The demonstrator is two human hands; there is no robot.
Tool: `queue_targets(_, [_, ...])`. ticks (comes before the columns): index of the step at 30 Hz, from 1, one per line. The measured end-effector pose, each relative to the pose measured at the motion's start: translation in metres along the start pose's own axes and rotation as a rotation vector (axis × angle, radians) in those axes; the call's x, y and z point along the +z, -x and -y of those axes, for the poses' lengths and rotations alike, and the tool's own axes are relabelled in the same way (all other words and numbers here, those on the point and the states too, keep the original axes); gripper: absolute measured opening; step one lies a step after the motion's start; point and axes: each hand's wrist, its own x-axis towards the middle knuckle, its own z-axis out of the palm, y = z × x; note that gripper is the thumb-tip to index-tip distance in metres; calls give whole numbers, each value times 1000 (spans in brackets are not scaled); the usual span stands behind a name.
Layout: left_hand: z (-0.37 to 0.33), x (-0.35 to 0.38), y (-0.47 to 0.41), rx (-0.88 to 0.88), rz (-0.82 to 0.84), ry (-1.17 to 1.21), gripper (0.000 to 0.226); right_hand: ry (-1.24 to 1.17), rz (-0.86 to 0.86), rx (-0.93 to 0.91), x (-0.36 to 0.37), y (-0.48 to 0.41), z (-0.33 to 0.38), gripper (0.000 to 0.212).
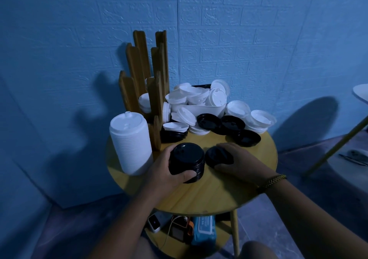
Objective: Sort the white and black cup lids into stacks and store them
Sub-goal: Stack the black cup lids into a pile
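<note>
On the round yellow table [199,195] my left hand [165,169] grips a short stack of black lids [187,159], thumb at its front. My right hand [243,161] holds a single black lid [218,157] just right of that stack, fingers curled over its far and near edges. A tall stack of white lids [129,139] stands at the table's left. Loose black lids [232,124] and white lids [260,120] lie scattered behind the hands. A white tub [201,109] at the back is heaped with white lids.
A wooden slatted lid holder [147,75] stands at the back left against the blue brick wall, with a few white lids inside. A lower shelf [189,231] carries small devices, a cable and a blue wipes pack. A white table edge [360,95] is at far right.
</note>
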Motion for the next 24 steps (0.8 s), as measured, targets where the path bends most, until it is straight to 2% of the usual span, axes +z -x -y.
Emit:
queue_targets(3, [-3, 3, 1, -10, -21, -30, 91, -88, -238, 109, 3, 4, 5, 70])
queue_targets(5, [-10, 9, 2, -11, -43, -64, 92, -247, -406, 118, 4, 7, 20, 65])
queue_targets(6, [-14, 13, 2, -15, -54, -80, 92, -320, -424, 94, 5, 9, 31, 63])
queue_targets(8, [-21, 20, 2, -28, -66, -108, 93, -358, -349, -1, 10, 12, 53, 60])
queue_targets(11, [-24, 25, 4, -42, -67, -122, 90, -131, -281, -161, 24, 11, 69, 68])
queue_targets(16, [-18, 22, 6, -42, -20, -65, 89, -87, -240, -197, 29, 8, 67, 79])
queue_targets(20, [-16, 21, 5, -73, 12, -5, 88, -170, -199, -197, 28, 8, 62, 73])
queue_targets(24, [-13, 20, 3, -90, 15, 0, 90, -147, -196, -231, 28, 4, 62, 69])
